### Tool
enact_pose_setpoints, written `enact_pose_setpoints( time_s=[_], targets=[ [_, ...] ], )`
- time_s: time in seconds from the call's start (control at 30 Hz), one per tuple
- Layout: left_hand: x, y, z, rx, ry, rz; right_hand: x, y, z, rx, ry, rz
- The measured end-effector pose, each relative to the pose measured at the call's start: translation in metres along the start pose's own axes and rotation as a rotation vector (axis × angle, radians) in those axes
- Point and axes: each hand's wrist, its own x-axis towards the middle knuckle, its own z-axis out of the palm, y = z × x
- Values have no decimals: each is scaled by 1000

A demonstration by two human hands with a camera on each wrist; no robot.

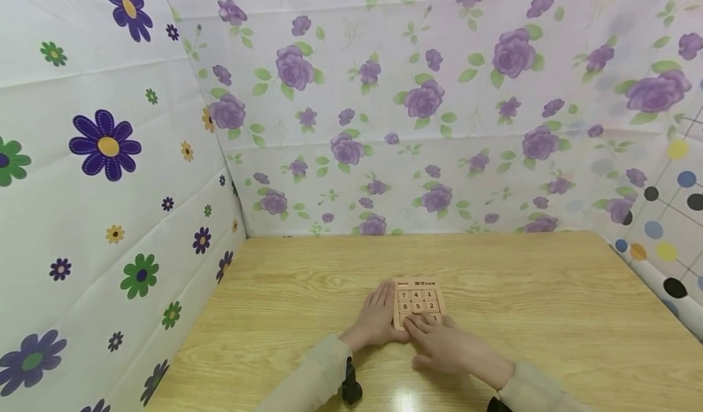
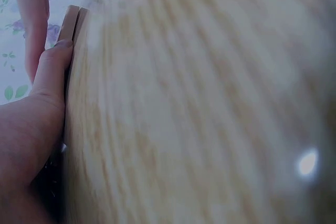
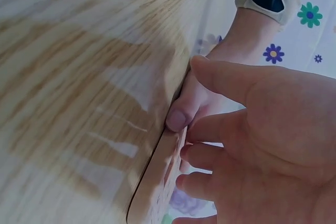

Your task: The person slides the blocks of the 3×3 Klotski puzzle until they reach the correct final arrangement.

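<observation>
A square wooden number slide puzzle [image 1: 409, 287] lies flat on the table, its rows reading 7 4 1 and 8 5 2 above a partly covered row. My left hand [image 1: 378, 320] rests against it, straight fingers along the left side and thumb at the near edge. In the right wrist view, that left thumb [image 3: 178, 120] touches the puzzle's side wall [image 3: 147, 195]. Over the lowest row, my right hand [image 1: 442, 343] lays its fingertips on the tiles, hiding most of that row. Its thumb stands apart from the puzzle.
The wooden table [image 1: 307, 265] runs back to a white cloth [image 1: 340, 186] with purple roses. A daisy-print cloth [image 1: 165, 235] borders the left, and a dotted cloth [image 1: 653, 216] the right. Each wrist wears a black device, one being the left wrist camera [image 1: 351, 387].
</observation>
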Motion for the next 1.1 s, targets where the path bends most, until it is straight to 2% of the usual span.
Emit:
enact_pose_setpoints(
  time_s=[0.3,1.1],
  targets=[
    [1,1,2,17,-15,-5,5,-2,3,-31,-20,-9],
    [-1,1,-2,-4,22,9,-3,13,10,-12,7,-10]
  ],
)
